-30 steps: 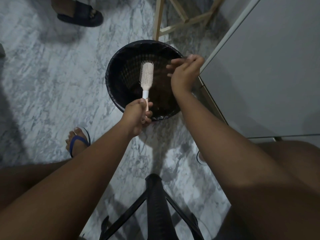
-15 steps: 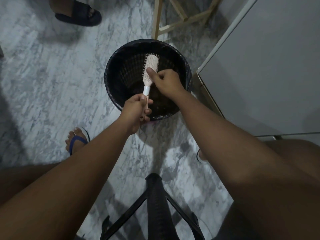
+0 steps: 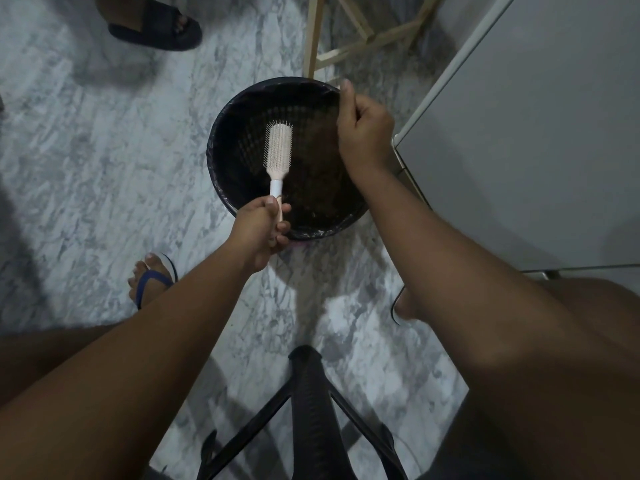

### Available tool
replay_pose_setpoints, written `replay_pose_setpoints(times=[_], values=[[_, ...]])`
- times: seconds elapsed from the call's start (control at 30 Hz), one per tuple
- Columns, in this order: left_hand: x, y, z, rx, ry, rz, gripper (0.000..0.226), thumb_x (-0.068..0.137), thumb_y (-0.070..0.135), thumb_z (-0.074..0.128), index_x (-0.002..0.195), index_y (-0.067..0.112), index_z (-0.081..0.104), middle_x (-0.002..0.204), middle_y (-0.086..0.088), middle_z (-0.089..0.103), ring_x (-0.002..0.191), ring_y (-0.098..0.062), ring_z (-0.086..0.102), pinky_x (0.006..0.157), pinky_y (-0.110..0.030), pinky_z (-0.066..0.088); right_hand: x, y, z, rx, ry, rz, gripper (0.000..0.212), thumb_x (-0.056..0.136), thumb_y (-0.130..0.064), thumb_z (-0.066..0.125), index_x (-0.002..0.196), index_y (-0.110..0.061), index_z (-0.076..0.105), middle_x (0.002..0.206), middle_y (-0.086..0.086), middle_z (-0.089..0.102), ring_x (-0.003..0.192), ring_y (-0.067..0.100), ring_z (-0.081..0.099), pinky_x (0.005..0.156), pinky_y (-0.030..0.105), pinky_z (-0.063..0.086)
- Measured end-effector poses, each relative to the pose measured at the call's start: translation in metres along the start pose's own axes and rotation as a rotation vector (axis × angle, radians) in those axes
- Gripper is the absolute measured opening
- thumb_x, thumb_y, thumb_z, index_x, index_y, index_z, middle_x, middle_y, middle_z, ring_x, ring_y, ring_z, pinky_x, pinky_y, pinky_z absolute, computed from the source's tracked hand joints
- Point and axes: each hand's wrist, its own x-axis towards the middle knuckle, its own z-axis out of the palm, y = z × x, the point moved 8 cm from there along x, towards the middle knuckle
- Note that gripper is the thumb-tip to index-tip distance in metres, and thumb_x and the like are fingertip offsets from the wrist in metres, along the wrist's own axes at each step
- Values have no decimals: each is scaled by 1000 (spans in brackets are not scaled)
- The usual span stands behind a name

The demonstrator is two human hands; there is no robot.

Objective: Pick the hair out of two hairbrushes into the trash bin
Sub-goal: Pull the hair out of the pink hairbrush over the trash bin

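Presently listed, one item per entry: hairbrush (image 3: 278, 148), pale pink with a white collar at the neck, held nearly upright over the open mouth of the trash bin (image 3: 221, 140), bristle face turned toward the camera, head above the bin's interior and clear of its walls. Left grip (image 3: 260, 230), a bare hand, is wrapped round the lower handle of the brush, fingers and thumb closed on it, at the near rim of the bin. Right grip (image 3: 364, 131), also a bare hand, hangs over the far right rim of the bin, apart from the brush, back of the hand to the camera, fingers curled inward with one fingertip raised; whether anything is pinched inside it cannot be told. Trash bin: round, dark, lined with a black bag, standing on the floor (image 3: 86, 168), which is grey-veined marble; a brownish mass (image 3: 322, 181) lies in the bin's bottom. Wooden frame (image 3: 313, 36) stands just behind the bin. Grey cabinet (image 3: 536, 133) stands beside the bin on the right. Foot in a blue flip-flop (image 3: 152, 282) rests on the floor left of the left arm. Foot in a dark slide sandal (image 3: 156, 27) is at the top left, well apart from the bin. Black chair frame (image 3: 308, 410) sits at the bottom centre.
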Motion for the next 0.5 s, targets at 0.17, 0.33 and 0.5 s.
replay_pose_setpoints(times=[0.17, 0.33, 0.5], values=[[-3, 8, 5, 49, -8, 30, 21, 106, 20, 40, 102, 10, 58, 92, -3, 53, 53, -8, 42, 40, -19, 34, -14, 60, 28, -451, -406, 277, 38, 102, -39, 43, 111, -9, 65, 109, 12, 68, 104, 28, 63, 85, 34, 49], [-5, 9, 10, 78, -35, 43, 21, 106, 22, 40, 113, 10, 56, 93, -1, 57, 54, -8, 42, 40, -18, 34, -27, 41, 38, -124, -395, 299, 63, 100, -48, 41, 154, -17, 28, 157, 10, 36, 143, 27, 37, 117, 46, 31], [-5, 7, 16, 115, -51, 50, 21, 106, 24, 41, 113, 11, 57, 94, 0, 59, 55, -8, 43, 42, -18, 35, -40, 36, 65, 10, -616, 358, 63, 97, -60, 35, 133, -13, 58, 131, 8, 63, 119, 21, 60, 105, 43, 47]])
